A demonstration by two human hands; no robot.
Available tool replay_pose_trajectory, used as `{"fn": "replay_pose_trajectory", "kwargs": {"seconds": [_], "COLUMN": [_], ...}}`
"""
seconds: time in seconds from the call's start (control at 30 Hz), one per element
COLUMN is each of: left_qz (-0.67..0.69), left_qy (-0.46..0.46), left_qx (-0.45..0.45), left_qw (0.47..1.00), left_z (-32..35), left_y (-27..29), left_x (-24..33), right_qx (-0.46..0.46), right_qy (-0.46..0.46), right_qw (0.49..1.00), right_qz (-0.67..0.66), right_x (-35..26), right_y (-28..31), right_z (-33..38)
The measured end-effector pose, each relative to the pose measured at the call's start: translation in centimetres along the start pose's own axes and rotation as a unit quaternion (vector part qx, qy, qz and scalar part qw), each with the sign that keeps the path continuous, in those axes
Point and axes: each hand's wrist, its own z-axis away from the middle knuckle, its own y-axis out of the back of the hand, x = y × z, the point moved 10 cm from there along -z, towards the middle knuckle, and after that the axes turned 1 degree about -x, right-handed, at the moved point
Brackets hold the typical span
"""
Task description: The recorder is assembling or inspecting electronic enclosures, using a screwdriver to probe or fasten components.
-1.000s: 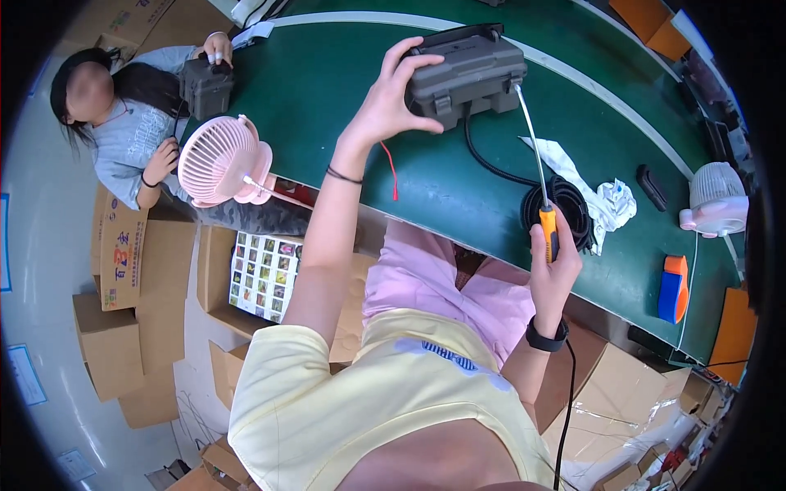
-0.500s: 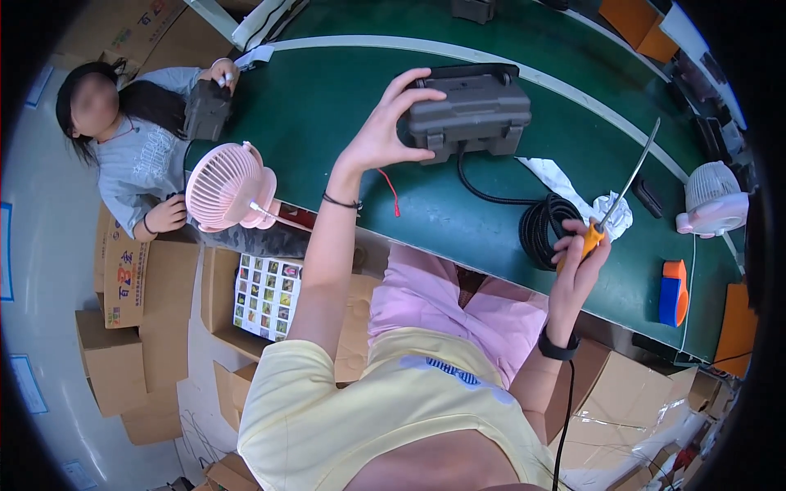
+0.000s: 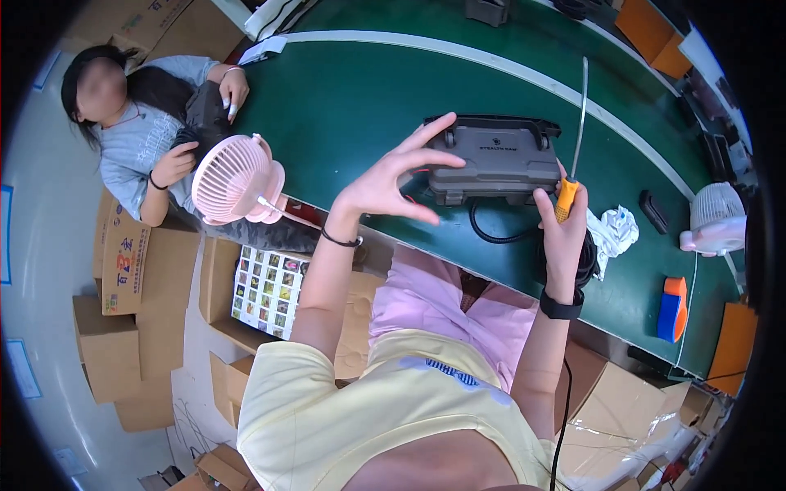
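Note:
A dark grey plastic case (image 3: 503, 159) with latches along its near side lies on the green table (image 3: 344, 106). My left hand (image 3: 393, 184) is open at its left end, thumb and fingers spread apart, one fingertip overlapping the case. My right hand (image 3: 565, 225) is closed on a screwdriver (image 3: 566, 199) with a yellow-orange handle, its long shaft pointing up and away. The fingers of that hand are against the case's right end. A black cable (image 3: 495, 238) runs from beneath the case to a coil (image 3: 587, 260) partly hidden behind my right hand.
Crumpled white paper (image 3: 614, 233) and a small black object (image 3: 653, 211) lie right of my hand. Farther right are a white fan (image 3: 716, 214) and an orange-and-blue tape dispenser (image 3: 672, 311). A pink fan (image 3: 237, 182) stands left, near a co-worker (image 3: 135, 123) handling a dark case.
The case has shifted right and nearer, and my left hand has loosened from it. My right hand has moved left to the case's end, and the screwdriver stands more upright.

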Motion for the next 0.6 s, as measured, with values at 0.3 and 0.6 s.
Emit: {"fn": "replay_pose_trajectory", "kwargs": {"seconds": [0.3,0.6], "left_qz": [-0.065,0.119], "left_qy": [-0.025,0.058], "left_qx": [0.068,0.13], "left_qw": [0.995,0.983], "left_z": [-1.3,-4.6], "left_y": [1.5,3.5], "left_x": [0.1,-2.6], "right_qx": [0.023,0.038], "right_qy": [-0.028,0.007], "right_qw": [0.998,0.997], "right_qz": [-0.058,-0.072], "right_x": [1.5,1.1], "right_y": [0.6,0.5], "right_z": [0.5,0.6]}}
